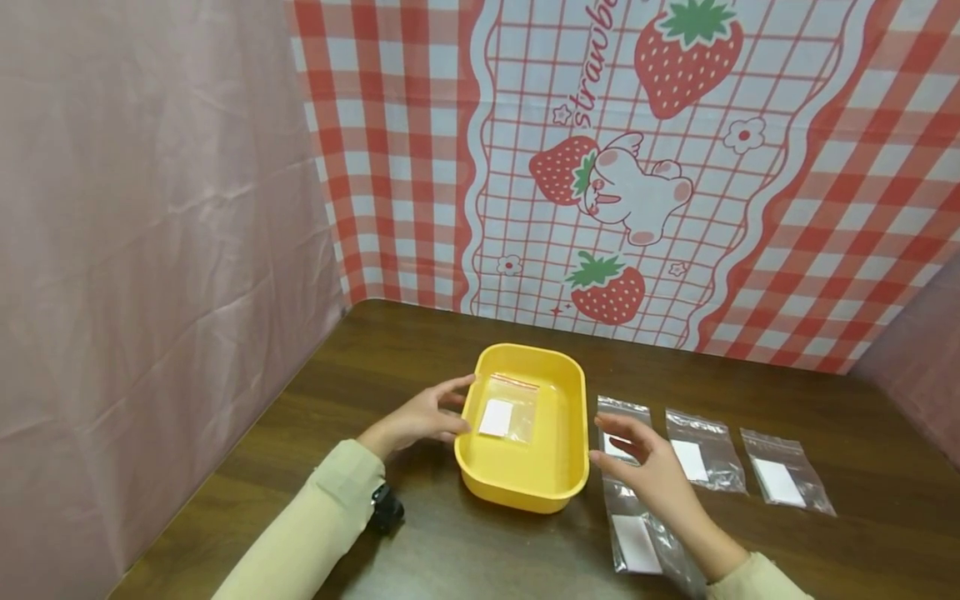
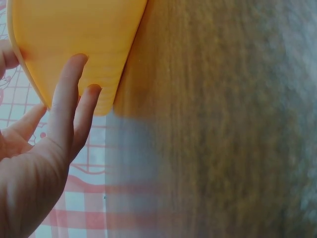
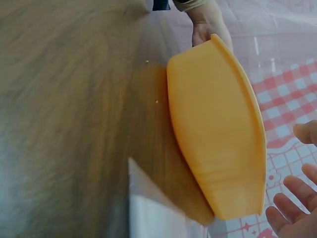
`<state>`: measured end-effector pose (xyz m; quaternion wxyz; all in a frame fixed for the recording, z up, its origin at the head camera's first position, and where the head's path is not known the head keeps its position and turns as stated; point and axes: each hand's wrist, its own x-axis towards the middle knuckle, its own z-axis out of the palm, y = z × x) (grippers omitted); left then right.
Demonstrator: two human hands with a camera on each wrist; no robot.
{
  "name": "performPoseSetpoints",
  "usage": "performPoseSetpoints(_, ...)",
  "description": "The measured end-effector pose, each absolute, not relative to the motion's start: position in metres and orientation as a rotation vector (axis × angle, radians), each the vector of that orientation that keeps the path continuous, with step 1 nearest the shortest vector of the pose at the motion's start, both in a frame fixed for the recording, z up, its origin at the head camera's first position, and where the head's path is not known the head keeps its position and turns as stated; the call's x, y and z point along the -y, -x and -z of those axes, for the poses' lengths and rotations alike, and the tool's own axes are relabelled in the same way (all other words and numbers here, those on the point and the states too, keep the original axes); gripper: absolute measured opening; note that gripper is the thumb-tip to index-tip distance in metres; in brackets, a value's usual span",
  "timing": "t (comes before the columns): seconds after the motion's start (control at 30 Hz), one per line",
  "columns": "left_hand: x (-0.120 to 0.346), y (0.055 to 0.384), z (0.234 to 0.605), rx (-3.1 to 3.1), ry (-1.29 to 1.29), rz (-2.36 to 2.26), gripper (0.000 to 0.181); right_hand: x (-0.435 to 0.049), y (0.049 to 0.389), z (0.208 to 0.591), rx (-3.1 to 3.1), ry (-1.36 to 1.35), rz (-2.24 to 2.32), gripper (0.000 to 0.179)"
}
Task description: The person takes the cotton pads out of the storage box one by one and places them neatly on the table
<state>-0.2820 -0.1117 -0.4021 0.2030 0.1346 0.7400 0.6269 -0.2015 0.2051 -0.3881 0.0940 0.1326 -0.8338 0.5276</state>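
A yellow tray (image 1: 558, 454) with rounded corners stands on the dark wooden table, and inside it lies a clear zip bag (image 1: 522, 417) with a white card (image 1: 496, 417) in it. My left hand (image 1: 427, 418) is at the tray's left side, its fingers spread and fairly straight against the outer wall (image 2: 44, 44). On the opposite side my right hand (image 1: 648, 462) has its fingers apart, fingertips close to the right rim, with nothing between them. In the right wrist view, a gap shows between those fingers (image 3: 292, 208) and the tray wall (image 3: 218, 119).
Right of the tray lie several more clear zip bags with white cards, such as a middle bag (image 1: 716, 462) and a far-right bag (image 1: 798, 479). Another bag (image 1: 637, 546) lies partly under my right forearm. A strawberry-print cloth (image 1: 510, 217) hangs behind the table.
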Motion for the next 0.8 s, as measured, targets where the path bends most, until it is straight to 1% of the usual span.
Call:
performPoseSetpoints(0.4,0.111,0.282,0.401,-2.081,-0.359,-1.738,0.078,-0.187,0.218,0.379,2.408,-0.406,-1.664,0.044)
performPoseSetpoints(0.7,0.11,0.282,0.401,-2.077,-0.355,-1.746,0.078,-0.174,0.229,0.364,2.45,-0.34,-1.705,0.046)
performPoseSetpoints(0.8,0.111,0.282,0.402,-2.089,-0.355,-1.734,0.078,-0.169,0.231,0.36,2.434,-0.318,-1.736,0.044)
